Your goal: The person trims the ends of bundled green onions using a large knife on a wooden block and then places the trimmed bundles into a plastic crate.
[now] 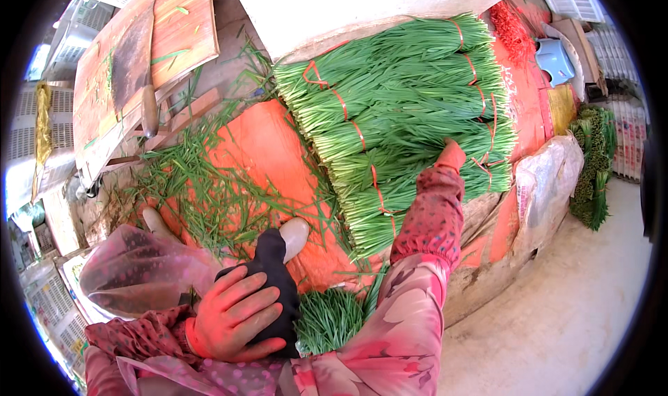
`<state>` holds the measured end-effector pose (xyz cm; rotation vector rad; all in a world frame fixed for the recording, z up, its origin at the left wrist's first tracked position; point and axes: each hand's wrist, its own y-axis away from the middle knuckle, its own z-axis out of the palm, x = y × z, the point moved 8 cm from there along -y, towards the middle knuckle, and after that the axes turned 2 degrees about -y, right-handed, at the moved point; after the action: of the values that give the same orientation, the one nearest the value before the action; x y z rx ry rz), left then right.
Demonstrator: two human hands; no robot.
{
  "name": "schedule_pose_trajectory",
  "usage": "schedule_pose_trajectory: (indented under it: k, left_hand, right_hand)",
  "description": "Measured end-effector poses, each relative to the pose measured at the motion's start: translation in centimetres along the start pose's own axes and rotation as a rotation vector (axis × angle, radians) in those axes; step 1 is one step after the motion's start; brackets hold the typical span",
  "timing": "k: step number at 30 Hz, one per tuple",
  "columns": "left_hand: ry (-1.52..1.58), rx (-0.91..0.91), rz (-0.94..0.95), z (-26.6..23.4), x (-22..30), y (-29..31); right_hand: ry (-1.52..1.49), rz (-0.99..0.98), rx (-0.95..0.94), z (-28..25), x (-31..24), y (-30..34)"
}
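Stacked Close, Tied in Red

Held the right hand (pixel 451 156) out on the garlic-chive bundles (pixel 410 97), with fingers partly hidden among the leaves. Could not tell a firm grip from a loose touch there. Rested the left hand (pixel 240 319) on a black-clad leg (pixel 282 291), with fingers slightly apart and around nothing (probably as a prop for leaning forward).

Laid the bundles side by side over red sheeting (pixel 539 111), with pale stem ends outward on both sides and leaves meeting in the middle, likely for flat, tight packing. Bound them with red ties (pixel 340 105), presumably against spilling. Heaped red strands (pixel 511 30) just beside the upper right corner, perhaps as spare ties.

Spread an orange sheet (pixel 254 135) underfoot, seemingly for catching loose leaves (pixel 202 211). Set the knife (pixel 134 65) on a wooden board (pixel 188 20), with the handle toward the near edge, apparently for easy pickup.
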<state>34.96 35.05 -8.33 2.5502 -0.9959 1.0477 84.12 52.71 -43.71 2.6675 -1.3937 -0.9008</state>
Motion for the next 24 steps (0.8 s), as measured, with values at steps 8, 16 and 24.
schedule_pose_trajectory:
  k: [8, 16, 24]
  left_hand:
    - [-0.021, 0.052, -0.052, -0.9, 0.5, 2.7]
    - [0.571, 0.384, -0.425, -6.9, -6.0, 4.6]
    - [0.963, 0.495, -0.258, -17.7, -2.1, 8.5]
  right_hand:
    - [-1.008, 0.317, -0.373, -7.8, 2.7, 15.5]
    - [-0.676, -0.153, -0.604, -17.2, -12.7, 40.1]
    - [-0.049, -1.246, -0.554, -19.8, -25.6, 59.2]
